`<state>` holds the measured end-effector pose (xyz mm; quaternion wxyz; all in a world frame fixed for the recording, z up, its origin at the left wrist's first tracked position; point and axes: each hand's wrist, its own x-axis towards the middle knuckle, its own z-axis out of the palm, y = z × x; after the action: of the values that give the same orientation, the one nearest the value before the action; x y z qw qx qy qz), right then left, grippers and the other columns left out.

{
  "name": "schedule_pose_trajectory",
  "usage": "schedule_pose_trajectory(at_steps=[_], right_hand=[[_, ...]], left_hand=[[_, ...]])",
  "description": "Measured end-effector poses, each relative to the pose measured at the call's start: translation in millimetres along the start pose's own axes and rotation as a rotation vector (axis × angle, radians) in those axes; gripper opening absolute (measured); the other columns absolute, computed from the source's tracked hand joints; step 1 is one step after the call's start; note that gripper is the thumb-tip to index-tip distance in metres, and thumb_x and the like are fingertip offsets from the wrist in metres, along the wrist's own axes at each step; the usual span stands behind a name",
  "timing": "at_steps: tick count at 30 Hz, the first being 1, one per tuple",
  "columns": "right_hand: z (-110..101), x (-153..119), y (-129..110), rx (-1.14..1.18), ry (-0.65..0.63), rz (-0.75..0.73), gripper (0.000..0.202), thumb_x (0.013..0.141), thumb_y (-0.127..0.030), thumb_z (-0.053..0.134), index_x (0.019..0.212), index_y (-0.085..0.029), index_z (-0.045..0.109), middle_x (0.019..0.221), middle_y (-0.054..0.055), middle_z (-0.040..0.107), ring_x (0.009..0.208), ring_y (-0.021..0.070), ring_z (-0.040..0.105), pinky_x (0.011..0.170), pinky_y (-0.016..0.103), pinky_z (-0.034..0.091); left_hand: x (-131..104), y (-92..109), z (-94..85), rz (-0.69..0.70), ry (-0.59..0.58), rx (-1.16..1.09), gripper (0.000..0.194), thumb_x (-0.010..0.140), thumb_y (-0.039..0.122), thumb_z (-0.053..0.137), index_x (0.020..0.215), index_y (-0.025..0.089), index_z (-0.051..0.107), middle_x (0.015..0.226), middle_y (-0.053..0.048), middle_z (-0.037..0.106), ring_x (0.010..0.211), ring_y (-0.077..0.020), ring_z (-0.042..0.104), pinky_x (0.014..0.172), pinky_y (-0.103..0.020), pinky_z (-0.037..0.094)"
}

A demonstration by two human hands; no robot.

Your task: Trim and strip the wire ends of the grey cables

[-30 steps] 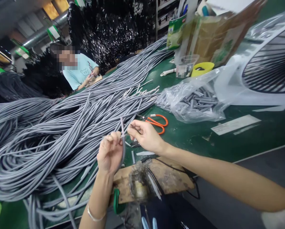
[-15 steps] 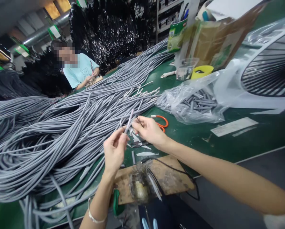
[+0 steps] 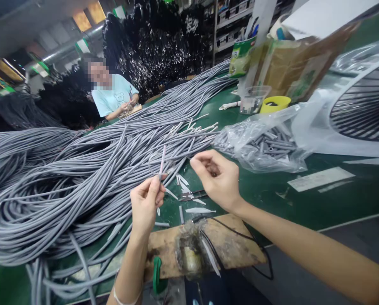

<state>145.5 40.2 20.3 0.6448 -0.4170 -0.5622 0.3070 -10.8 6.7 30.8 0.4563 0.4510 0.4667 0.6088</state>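
Note:
My left hand [image 3: 147,197] is closed in a pinch round the end of a grey cable. The cable's pale inner end [image 3: 163,160] points upward above the fingers. To its right, my right hand [image 3: 217,180] is raised with curled fingers, thumb and forefinger together. A short dark bit shows at its fingertips, too small to name. Below the hands, a dark metal cutting tool [image 3: 186,196] lies among white scraps [image 3: 200,210]; my right hand hides its handles. A big bundle of grey cables [image 3: 90,182] spreads beside and behind my left hand.
A wooden board [image 3: 230,241] with a grimy fixture and green clamp [image 3: 157,275] sits at the near edge. A plastic bag of grey tubes [image 3: 272,146], yellow tub [image 3: 275,103], and fan [image 3: 363,101] stand right. A person [image 3: 113,95] works across the table.
My right hand has moved away rightward from my left hand, with its fingers curling. My left hand has shifted slightly left and down, still pinching the cable. The orange handles are now hidden.

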Motion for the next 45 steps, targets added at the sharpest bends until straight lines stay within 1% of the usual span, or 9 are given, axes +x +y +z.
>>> schedule_pose_trajectory(at_steps=[3,12,23,27,31,35,38,41,45], right_hand=[[2,-10,-5,0.011,-0.13,-0.058,0.017,0.078,-0.032,0.058,0.068,-0.018,0.059,0.052,-0.002,0.048,0.042,0.0066,0.035,0.04,0.022,0.027],[5,-1,5,0.252,-0.397,0.207,0.027,0.074,-0.04,0.061,0.076,-0.014,0.065,0.067,0.001,0.059,0.048,0.0068,0.04,0.042,0.02,0.031],[0,-14,2,-0.231,-0.253,-0.381,0.018,0.082,-0.017,0.049,0.07,-0.018,0.061,0.065,0.003,0.058,0.058,0.0108,0.05,0.056,0.023,0.039],[-4,-3,2,-0.326,-0.224,-0.263,0.018,0.077,-0.02,0.052,0.061,-0.017,0.06,0.056,0.0,0.052,0.05,0.009,0.043,0.051,0.023,0.033],[-10,13,1,-0.215,-0.308,0.057,0.015,0.066,-0.018,0.058,0.051,-0.015,0.057,0.046,-0.004,0.043,0.045,0.0067,0.036,0.046,0.022,0.027],[-16,26,2,0.085,-0.554,0.43,0.013,0.058,-0.02,0.06,0.047,-0.014,0.055,0.04,-0.006,0.039,0.038,0.0036,0.028,0.039,0.02,0.02],[-19,31,5,0.199,-0.58,0.595,0.012,0.056,-0.023,0.06,0.048,-0.015,0.056,0.035,-0.009,0.033,0.033,0.0023,0.02,0.035,0.02,0.011],[-19,31,6,0.221,-0.48,0.556,0.015,0.058,-0.026,0.065,0.052,-0.014,0.056,0.037,-0.009,0.034,0.034,0.0019,0.02,0.034,0.02,0.01],[-17,25,2,0.365,-0.439,0.348,0.038,0.072,-0.046,0.061,0.089,-0.013,0.063,0.075,0.002,0.062,0.038,-0.0001,0.023,0.034,0.019,0.014]], left_hand=[[-3,-4,3.2,0.037,0.004,0.06,0.029,0.069,0.041,0.07,0.075,0.012,0.071,0.055,0.001,0.051,0.038,-0.0001,0.032,0.034,-0.012,0.023],[-6,-8,13.1,-0.021,-0.094,0.136,0.037,0.065,0.042,0.073,0.087,0.013,0.07,0.05,0.004,0.049,0.039,-0.0027,0.035,0.036,-0.014,0.029],[-9,-17,12.5,0.385,0.046,0.606,0.007,0.068,0.021,0.07,0.073,0.018,0.073,0.06,0.0,0.062,0.049,-0.0088,0.049,0.047,-0.018,0.039],[-8,-20,4.0,0.598,-0.022,0.732,0.019,0.07,0.015,0.07,0.085,0.025,0.074,0.064,0.0,0.063,0.05,-0.0087,0.049,0.051,-0.02,0.04],[-8,-18,0.5,0.694,-0.129,0.724,0.029,0.072,0.01,0.066,0.092,0.03,0.073,0.07,0.0,0.064,0.058,-0.0102,0.055,0.056,-0.02,0.042],[-9,-13,0.9,0.603,-0.314,0.634,0.023,0.079,0.01,0.059,0.086,0.027,0.073,0.072,-0.001,0.061,0.061,-0.0103,0.055,0.055,-0.02,0.041],[-8,-13,0.1,0.43,-0.372,0.462,0.017,0.081,0.017,0.057,0.067,0.019,0.065,0.069,-0.002,0.057,0.059,-0.01,0.051,0.052,-0.02,0.039],[-7,-14,-0.9,0.322,-0.312,0.245,0.03,0.08,0.021,0.06,0.054,0.016,0.047,0.068,-0.001,0.054,0.049,-0.0064,0.045,0.043,-0.019,0.034],[-5,-12,1.0,0.227,-0.26,0.035,0.041,0.075,0.022,0.066,0.055,0.017,0.031,0.067,0.001,0.055,0.04,-0.0036,0.044,0.033,-0.014,0.029]])
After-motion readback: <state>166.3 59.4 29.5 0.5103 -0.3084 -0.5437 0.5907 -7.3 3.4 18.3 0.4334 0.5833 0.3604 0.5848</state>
